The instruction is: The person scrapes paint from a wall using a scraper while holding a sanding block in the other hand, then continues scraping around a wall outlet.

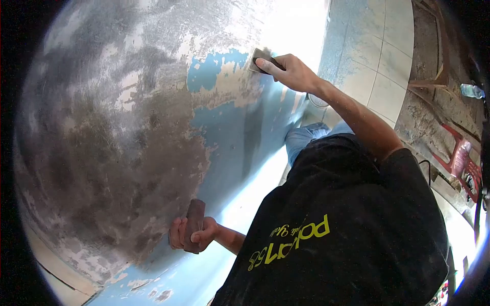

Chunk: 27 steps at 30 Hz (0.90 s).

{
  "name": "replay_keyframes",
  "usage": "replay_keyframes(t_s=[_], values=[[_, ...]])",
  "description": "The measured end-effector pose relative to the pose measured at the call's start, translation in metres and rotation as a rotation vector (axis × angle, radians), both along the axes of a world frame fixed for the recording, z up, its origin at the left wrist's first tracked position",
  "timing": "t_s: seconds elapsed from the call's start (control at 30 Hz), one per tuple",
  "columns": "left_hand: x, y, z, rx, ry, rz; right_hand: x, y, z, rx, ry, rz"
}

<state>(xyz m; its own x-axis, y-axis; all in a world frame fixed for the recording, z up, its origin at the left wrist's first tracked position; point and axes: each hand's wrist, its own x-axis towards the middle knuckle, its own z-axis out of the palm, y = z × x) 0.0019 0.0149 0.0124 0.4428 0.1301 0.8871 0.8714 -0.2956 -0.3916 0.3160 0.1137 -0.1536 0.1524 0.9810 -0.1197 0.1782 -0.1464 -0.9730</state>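
Beside the flaking blue patch (203,75) on the wall (127,153), the scraper (258,57) lies gripped in the right hand (293,74), nearer than the left hand (208,234) (itself closed round a brown block (195,219)), its blade pointing patchward.

The wall (138,168) has a mottled grey coating, matt in its darker areas, bordered by ragged, flaked edges and smooth blue paint (232,127). At the wall, the scraper (259,60) has a flat, metal-looking blade; near the wall, the brown block (195,224) has a matt face. Beside the wall, pale tiles (389,69) appear smooth, and the black shirt (352,204) is matt cloth with yellow print.
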Motion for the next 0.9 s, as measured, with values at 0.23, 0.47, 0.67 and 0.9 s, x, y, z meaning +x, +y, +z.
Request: replay_keyframes(t_s=[0.23,0.47,0.67,0.9], values=[[0.005,0.003,0.001,0.010,-0.012,-0.007,0.022,0.018,-0.004,0.184,-0.293,0.064],[0.000,0.001,0.003,-0.019,0.030,-0.032,0.030,0.025,-0.006,0.227,-0.488,0.075],[-0.001,0.003,0.004,-0.017,0.045,-0.060,0.016,0.024,-0.006,0.214,-0.124,0.102],[0.003,0.001,0.005,-0.029,0.047,-0.005,0.010,0.022,-0.001,0.220,-0.054,0.034]])
